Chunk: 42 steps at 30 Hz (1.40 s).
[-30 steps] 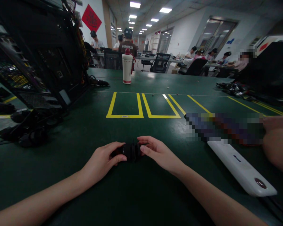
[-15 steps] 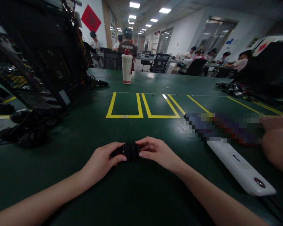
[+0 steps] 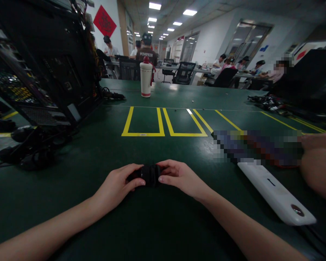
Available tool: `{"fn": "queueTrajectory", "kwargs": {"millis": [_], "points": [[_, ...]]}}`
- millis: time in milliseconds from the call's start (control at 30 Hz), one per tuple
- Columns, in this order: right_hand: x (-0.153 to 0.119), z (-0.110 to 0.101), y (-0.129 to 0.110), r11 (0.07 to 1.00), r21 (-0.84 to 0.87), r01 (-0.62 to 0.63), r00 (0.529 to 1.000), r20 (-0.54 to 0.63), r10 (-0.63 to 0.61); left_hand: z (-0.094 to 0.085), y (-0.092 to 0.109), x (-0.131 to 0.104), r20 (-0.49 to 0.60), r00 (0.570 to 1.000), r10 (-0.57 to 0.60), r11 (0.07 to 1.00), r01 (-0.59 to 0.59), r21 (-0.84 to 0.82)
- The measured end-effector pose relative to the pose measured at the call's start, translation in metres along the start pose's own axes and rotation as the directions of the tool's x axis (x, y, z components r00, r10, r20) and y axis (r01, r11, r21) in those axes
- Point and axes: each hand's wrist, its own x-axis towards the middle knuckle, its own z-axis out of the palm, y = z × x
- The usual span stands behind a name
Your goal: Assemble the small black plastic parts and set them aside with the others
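Note:
A small black cylindrical part (image 3: 150, 175), ringed and a little like a lens, lies sideways just in front of me on the green table (image 3: 152, 224). Its left end is wrapped by my left hand (image 3: 126, 178), with the thumb in front and the fingers behind. At the right end, my right hand (image 3: 176, 174) grips the rim between thumb and fingers. Both hands cover its ends, and its exact kind is too dark to make out.
A computer case (image 3: 46, 65) leans at left, with black gear (image 3: 29, 148) beside it. A white cup (image 3: 146, 79) stands beyond the yellow tape (image 3: 143, 135). At right are a white power strip (image 3: 274, 192), a blurred phone-like object (image 3: 274, 146) and another person's hand (image 3: 319, 163).
My right hand has shifted very slightly against the right end of the black part. My left hand and the part stay in place.

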Motion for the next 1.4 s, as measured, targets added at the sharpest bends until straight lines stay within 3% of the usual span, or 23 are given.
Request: {"fn": "queueTrajectory", "kwargs": {"millis": [167,467,700,867,1000,1400], "points": [[-0.004,0.0017,-0.0006,0.969,-0.228,0.098,0.991,-0.062,-0.115,0.0009,-0.0021,0.0001,0.002,1.0,-0.001,1.0,0.001,-0.007],[-0.0026,0.0016,-0.0021,0.999,-0.042,0.0,0.998,-0.059,-0.003,-0.0016,0.0015,-0.0011,0.018,1.0,-0.012,1.0,0.012,0.002],[-0.0005,0.0001,0.0027,0.972,-0.236,0.009,0.996,-0.089,-0.031,0.0014,-0.0006,0.0007,0.004,1.0,0.008,1.0,-0.008,0.028],[-0.0025,-0.0021,0.0011,0.994,-0.094,0.053,0.998,-0.022,-0.055,0.0006,-0.0008,-0.0003,0.003,1.0,0.006,1.0,-0.006,0.028],[-0.0009,-0.0028,0.0017,0.999,0.041,0.0,1.0,-0.014,0.001,0.0002,-0.0017,-0.0003,0.004,1.0,0.009,1.0,-0.009,0.022],[-0.0005,-0.0026,0.0037,0.997,0.011,0.075,0.997,0.021,-0.075,0.0008,-0.0021,-0.0003,-0.008,1.0,0.025,0.999,-0.025,0.042]]}}
